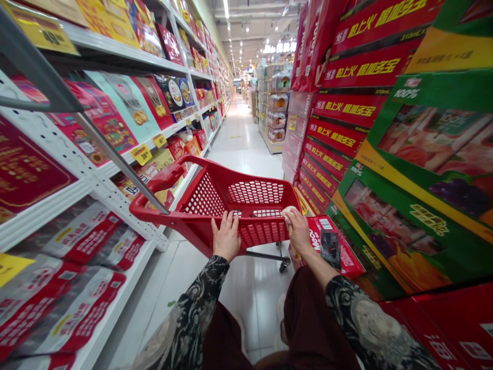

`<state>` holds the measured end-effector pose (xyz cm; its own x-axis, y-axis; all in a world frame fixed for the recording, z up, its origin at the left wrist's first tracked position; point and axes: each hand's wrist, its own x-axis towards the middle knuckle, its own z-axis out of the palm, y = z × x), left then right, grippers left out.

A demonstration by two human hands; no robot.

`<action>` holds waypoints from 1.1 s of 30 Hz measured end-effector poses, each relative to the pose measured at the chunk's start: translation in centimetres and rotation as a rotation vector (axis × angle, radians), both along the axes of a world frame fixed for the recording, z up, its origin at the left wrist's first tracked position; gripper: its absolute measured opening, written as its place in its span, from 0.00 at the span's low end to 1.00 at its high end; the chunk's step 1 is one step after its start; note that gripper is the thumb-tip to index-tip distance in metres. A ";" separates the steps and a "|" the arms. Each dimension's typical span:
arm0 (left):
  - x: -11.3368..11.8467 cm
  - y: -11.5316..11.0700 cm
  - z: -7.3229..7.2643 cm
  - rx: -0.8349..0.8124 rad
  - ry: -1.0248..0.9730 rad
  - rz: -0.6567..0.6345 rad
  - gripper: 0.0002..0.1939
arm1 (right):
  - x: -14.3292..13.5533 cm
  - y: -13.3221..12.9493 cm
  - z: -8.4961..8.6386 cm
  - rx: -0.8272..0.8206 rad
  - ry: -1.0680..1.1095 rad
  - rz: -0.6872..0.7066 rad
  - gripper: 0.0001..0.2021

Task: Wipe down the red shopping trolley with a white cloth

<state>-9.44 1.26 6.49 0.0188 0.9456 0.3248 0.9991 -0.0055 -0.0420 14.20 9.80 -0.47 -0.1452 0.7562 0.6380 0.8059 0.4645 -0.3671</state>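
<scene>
A red plastic shopping cart (265,231) with perforated basket walls stands side-on in front of me, its handle end to the left. My left hand (226,236) lies over the near rim of the basket, fingers stretched out and slightly apart. At the right corner of the same rim, my right hand (298,229) is closed on a white cloth (288,210), or perhaps a tissue, pressed against the cart. Part of the cloth is hidden under the fingers. No goods show inside the basket from here.
White shelves (115,164) of packaged food line the left. Stacked red drink cartons (346,108) and green juice boxes (423,221) rise close on the right. A red box (319,241) sits beside the cart. The tiled aisle (231,126) runs ahead past pallets (275,146).
</scene>
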 end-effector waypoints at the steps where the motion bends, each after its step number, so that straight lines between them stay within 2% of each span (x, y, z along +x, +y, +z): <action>1: 0.2 0.0 0.0 -0.007 0.003 0.014 0.30 | -0.8 -0.1 0.1 -0.003 -0.006 0.018 0.16; 4: 0.9 0.1 0.2 -0.029 0.004 0.050 0.31 | -3.1 -0.4 0.3 0.002 -0.038 0.084 0.16; 7: 1.3 0.3 0.6 -0.041 -0.009 0.040 0.30 | -3.9 0.0 0.5 0.016 -0.067 0.109 0.16; 12: 1.5 0.6 1.3 -0.037 -0.031 -0.036 0.29 | -2.6 1.6 0.8 -0.004 -0.118 0.095 0.15; 18: 0.7 0.0 1.3 -0.004 -0.007 -0.014 0.30 | -1.4 3.2 0.8 -0.041 -0.081 0.024 0.16; 23: 0.8 -0.4 1.0 -0.003 0.011 0.053 0.29 | -4.4 1.9 0.7 -0.023 -0.036 0.093 0.16; 27: 0.3 -0.9 1.4 0.005 0.009 0.045 0.28 | -6.9 0.6 0.7 -0.021 -0.030 0.166 0.16; 33: -0.3 -1.6 1.8 0.047 0.019 0.022 0.26 | -7.3 0.6 1.0 -0.051 -0.043 0.220 0.15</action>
